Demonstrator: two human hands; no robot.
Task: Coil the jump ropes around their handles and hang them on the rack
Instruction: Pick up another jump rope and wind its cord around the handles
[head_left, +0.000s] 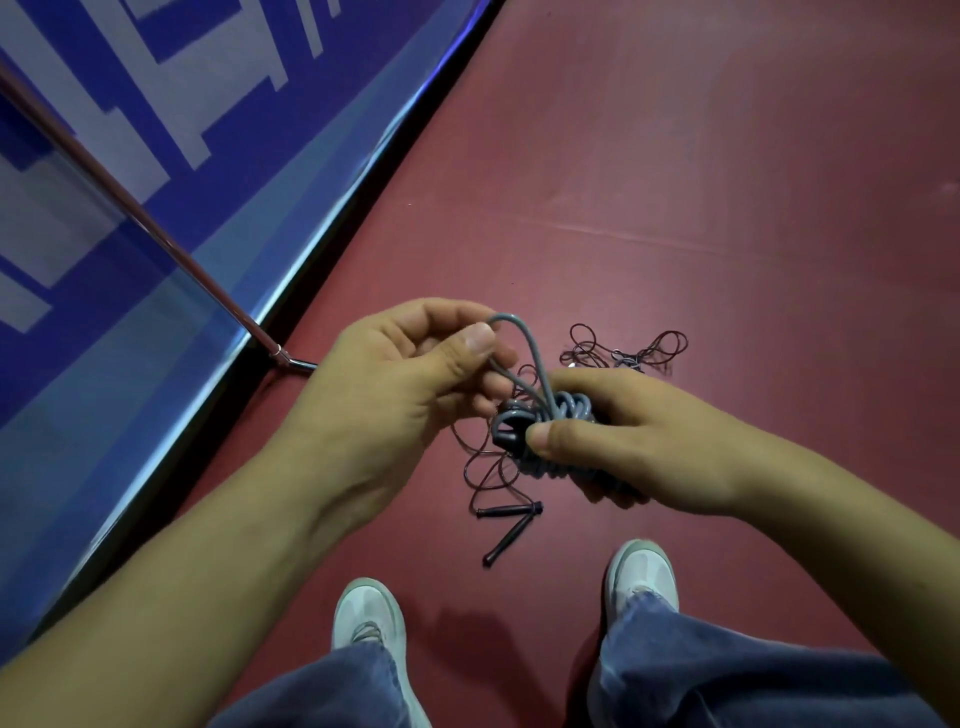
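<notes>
Grey jump rope (566, 406), 1 in hand, sits mid-frame between both hands, above the floor (701, 182). Most of it is wound into a tight bundle. R hand (628, 441) has its fingers curled under and round the bundle, thumb pressed on the near-left end, right beside a dark handle end (511, 440) poking out of the coils. So the bundle lies inside the R grip, sticking out to the left of it.

One free loop (532, 353) rises from the bundle up and left to the L hand (405, 374). That hand pinches the top of the loop between thumb and forefinger, other fingers curled in loosely. L grip is just left of and above the bundle, near but apart from the R thumb.

On the floor under the hands: thin dark rope (480, 470) in loose loops, w/ 2 black handles (509, 510), one lying crosswise, the other slanting toward the near side. Farther right, a 2nd tangle (631, 347) of thin dark cord; can't tell whether it's a separate rope or part of the same one, hands cover the join.

Near edge: 2 white shoes (366, 616), blue jeans (727, 680). Left: blue and white banner (104, 130), w/ 1 metal pole (130, 213) slanting down to the floor.
</notes>
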